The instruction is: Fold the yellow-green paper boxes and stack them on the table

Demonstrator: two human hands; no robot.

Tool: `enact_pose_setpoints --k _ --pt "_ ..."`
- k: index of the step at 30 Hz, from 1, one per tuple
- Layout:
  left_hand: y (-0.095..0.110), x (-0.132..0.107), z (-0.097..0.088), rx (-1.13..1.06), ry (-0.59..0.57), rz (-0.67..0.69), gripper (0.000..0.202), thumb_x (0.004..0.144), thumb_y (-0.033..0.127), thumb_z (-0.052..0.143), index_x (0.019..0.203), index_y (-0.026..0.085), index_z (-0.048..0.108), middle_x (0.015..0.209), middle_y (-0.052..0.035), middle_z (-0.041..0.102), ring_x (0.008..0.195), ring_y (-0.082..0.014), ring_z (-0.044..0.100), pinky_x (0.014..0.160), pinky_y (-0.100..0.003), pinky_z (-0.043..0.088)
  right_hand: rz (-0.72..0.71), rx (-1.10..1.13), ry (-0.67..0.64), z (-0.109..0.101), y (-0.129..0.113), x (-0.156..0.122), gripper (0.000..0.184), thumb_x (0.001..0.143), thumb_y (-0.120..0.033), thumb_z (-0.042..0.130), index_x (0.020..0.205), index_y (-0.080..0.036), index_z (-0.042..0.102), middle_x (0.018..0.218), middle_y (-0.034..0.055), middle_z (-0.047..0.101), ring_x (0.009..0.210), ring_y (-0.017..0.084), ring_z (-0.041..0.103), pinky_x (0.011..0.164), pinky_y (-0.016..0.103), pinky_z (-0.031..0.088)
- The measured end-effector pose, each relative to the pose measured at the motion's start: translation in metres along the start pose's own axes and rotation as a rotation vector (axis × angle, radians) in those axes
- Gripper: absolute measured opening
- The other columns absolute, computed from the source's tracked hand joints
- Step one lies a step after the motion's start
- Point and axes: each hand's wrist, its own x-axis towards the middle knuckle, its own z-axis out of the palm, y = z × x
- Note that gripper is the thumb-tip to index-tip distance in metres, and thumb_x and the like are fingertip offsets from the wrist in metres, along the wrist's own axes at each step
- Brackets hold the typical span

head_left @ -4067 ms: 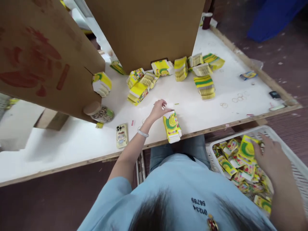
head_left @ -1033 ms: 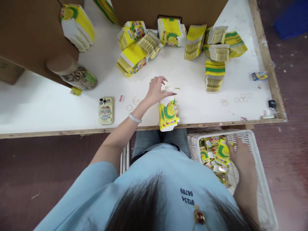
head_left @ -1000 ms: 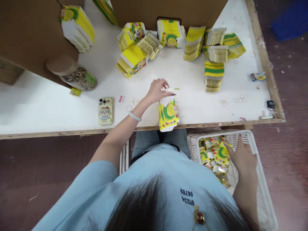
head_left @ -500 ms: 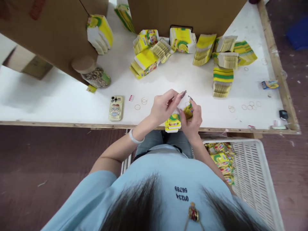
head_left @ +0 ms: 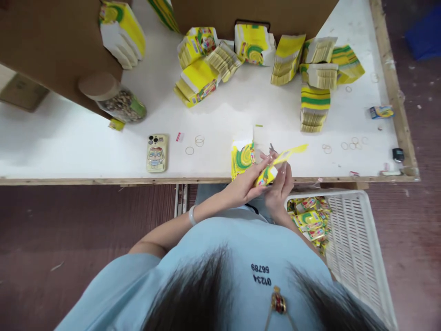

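At the table edge, left hand and right hand pinch one carton.

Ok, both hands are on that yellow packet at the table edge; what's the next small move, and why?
Probably carry the yellow packet a little to the left and lay it on the stack. The left hand and the right hand both pinch it just beside that stack, which shows the same yellow and green print. More loose ones lie in the basket.

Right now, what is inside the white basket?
Loose yellow-green packets lie heaped at the basket's table end; the rest shows bare slats. Whatever lies under the heap or the person's shoulder is hidden.
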Motion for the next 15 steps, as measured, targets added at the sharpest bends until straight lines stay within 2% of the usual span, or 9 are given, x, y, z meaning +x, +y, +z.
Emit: enact_pose_setpoints --k 1,3,5,7,9,12,13,15 --pt "0.001 -0.002 -0.001 0.003 0.029 -0.035 0.069 0.103 0.057 0.042 0.161 0.024 0.027 0.152 -0.0181 0.053 0.139 -0.0324 0.054 0.116 -0.050 0.044 0.021 0.056 0.035 0.001 -0.008 0.002 0.043 0.105 -0.052 0.035 0.124 -0.023 0.059 0.118 0.0113 0.070 0.116 0.025 0.068 0.102 0.049 0.055" --pt "0.006 -0.008 -0.003 0.005 0.084 -0.135 0.059 0.105 0.052 0.038 0.153 0.018 0.039 0.127 -0.0153 0.068 0.114 -0.0269 0.067 0.101 -0.044 0.054 0.073 0.180 0.098 0.003 -0.022 0.005 0.033 0.101 -0.052 0.050 0.110 -0.022 0.060 0.098 0.0059 0.074 0.091 0.020 0.073 0.085 0.037 0.060" --pt "0.010 -0.015 -0.003 0.000 0.117 -0.231 0.053 0.107 0.051 0.035 0.143 0.015 0.049 0.102 -0.0098 0.071 0.089 -0.0211 0.068 0.084 -0.036 0.058 0.119 0.274 0.143 0.005 -0.031 0.004 0.032 0.095 -0.053 0.063 0.104 -0.024 0.055 0.076 -0.0017 0.071 0.067 0.015 0.070 0.068 0.028 0.058" --pt "0.013 -0.022 -0.001 -0.020 0.135 -0.294 0.050 0.107 0.051 0.035 0.134 0.015 0.056 0.091 -0.0073 0.070 0.079 -0.0187 0.066 0.077 -0.033 0.058 0.145 0.340 0.165 0.007 -0.032 -0.002 0.038 0.091 -0.052 0.069 0.110 -0.026 0.049 0.067 -0.0056 0.068 0.057 0.013 0.067 0.062 0.025 0.055" --pt "0.014 -0.029 0.003 -0.087 0.162 -0.329 0.050 0.106 0.052 0.037 0.138 0.018 0.052 0.093 -0.0082 0.071 0.078 -0.0191 0.067 0.075 -0.033 0.059 0.151 0.369 0.151 0.006 -0.025 -0.011 0.045 0.091 -0.050 0.071 0.120 -0.027 0.046 0.075 -0.0029 0.072 0.062 0.014 0.070 0.065 0.026 0.057" --pt "0.013 -0.042 0.007 -0.258 0.181 -0.338 0.060 0.105 0.052 0.041 0.157 0.027 0.025 0.101 -0.0090 0.073 0.078 -0.0192 0.070 0.074 -0.034 0.061 0.145 0.346 0.041 0.000 -0.009 -0.027 0.047 0.090 -0.046 0.071 0.128 -0.028 0.050 0.103 0.0055 0.077 0.084 0.018 0.076 0.078 0.032 0.060" --pt "0.012 -0.046 0.007 -0.298 0.170 -0.336 0.064 0.105 0.052 0.042 0.159 0.029 0.018 0.101 -0.0085 0.073 0.077 -0.0188 0.070 0.073 -0.034 0.062 0.150 0.339 -0.012 -0.002 -0.005 -0.031 0.047 0.091 -0.045 0.071 0.129 -0.028 0.052 0.108 0.0063 0.077 0.089 0.019 0.076 0.081 0.034 0.061" --pt "0.010 -0.052 0.006 -0.319 0.129 -0.344 0.065 0.104 0.050 0.045 0.160 0.031 0.016 0.095 -0.0062 0.072 0.073 -0.0175 0.069 0.070 -0.032 0.061 0.174 0.346 -0.099 -0.008 0.001 -0.037 0.053 0.092 -0.043 0.070 0.138 -0.029 0.049 0.105 0.0050 0.078 0.087 0.019 0.076 0.079 0.033 0.060"
